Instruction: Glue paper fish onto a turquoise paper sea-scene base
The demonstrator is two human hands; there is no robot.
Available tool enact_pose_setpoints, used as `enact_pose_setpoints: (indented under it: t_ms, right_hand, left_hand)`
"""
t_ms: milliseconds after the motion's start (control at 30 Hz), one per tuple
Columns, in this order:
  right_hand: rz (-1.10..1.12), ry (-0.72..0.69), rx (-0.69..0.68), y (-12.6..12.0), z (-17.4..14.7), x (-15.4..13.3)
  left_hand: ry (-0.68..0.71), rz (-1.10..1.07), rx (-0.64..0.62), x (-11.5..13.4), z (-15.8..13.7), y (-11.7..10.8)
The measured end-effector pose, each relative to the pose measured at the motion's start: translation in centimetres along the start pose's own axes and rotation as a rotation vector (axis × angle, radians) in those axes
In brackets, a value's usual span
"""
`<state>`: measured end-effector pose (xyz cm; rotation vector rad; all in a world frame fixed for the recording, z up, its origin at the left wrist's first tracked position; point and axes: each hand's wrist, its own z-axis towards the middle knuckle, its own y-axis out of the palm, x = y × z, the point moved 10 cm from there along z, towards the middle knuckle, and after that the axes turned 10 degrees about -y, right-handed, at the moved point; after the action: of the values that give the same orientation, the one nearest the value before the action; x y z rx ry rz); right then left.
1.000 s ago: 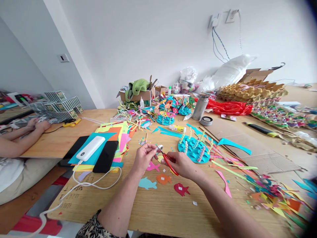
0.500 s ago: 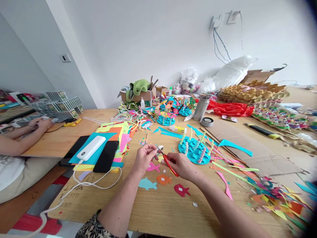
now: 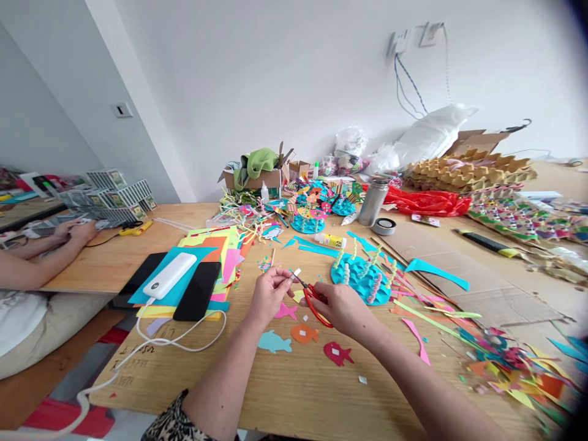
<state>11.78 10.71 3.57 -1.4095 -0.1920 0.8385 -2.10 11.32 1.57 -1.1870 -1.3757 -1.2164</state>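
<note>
My left hand (image 3: 272, 294) pinches a small strip of white tape (image 3: 296, 273) between thumb and fingers. Red-handled scissors (image 3: 314, 306) sit in my right hand (image 3: 342, 306), their blades pointing at the strip. Below my hands lie paper fish: a pink one (image 3: 286, 312), a light blue one (image 3: 274, 341), an orange one (image 3: 304, 334) and a red one (image 3: 337, 353). White squares lie on the orange and red fish. Another white square (image 3: 362, 380) rests on the wood nearer to me. A yellow paper piece (image 3: 298, 296) is partly hidden by my right hand.
A blue egg-tray base (image 3: 361, 278) with upright twisted stems stands to the right. On the left are a power bank (image 3: 169, 275) with its cable and a phone (image 3: 197, 290). Paper scraps (image 3: 509, 361) cover the right side. Another person's hands (image 3: 76, 233) are at far left.
The scissors' handles have spread apart in my right hand. More of the white strip shows above my left fingertips. The fish have stayed in place.
</note>
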Motion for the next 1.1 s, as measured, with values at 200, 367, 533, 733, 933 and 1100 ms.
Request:
enact_pose_setpoints:
  t_ms: [200, 367, 533, 733, 933, 1100]
  right_hand:
    - [-0.185, 0.002, -0.018, -0.7, -0.1, -0.3]
    - [-0.312, 0.006, 0.062, -3.8, -0.5, -0.4]
    - [-0.43, -0.165, 0.072, -5.0, -0.7, -2.5]
    - [-0.575, -0.255, 0.012, -4.0, -0.8, -3.8]
    - [-0.599, -0.27, -0.132, -2.9, -0.7, -4.3]
    - [-0.596, -0.283, -0.236, -2.0, -0.7, -4.8]
  left_hand:
    - [0.044, 0.075, 0.033, 0.1, 0.3, -0.4]
    - [0.039, 0.051, 0.112, -0.4, 0.8, -1.7]
    - [0.002, -0.064, 0.072, -0.4, 0.7, -1.4]
    - [-0.062, -0.161, -0.03, -1.2, 1.0, -0.7]
    - [-0.06, -0.136, -0.047, -1.1, 0.9, -0.6]
    - [-0.105, -0.131, -0.103, -0.7, 0.3, 0.4]
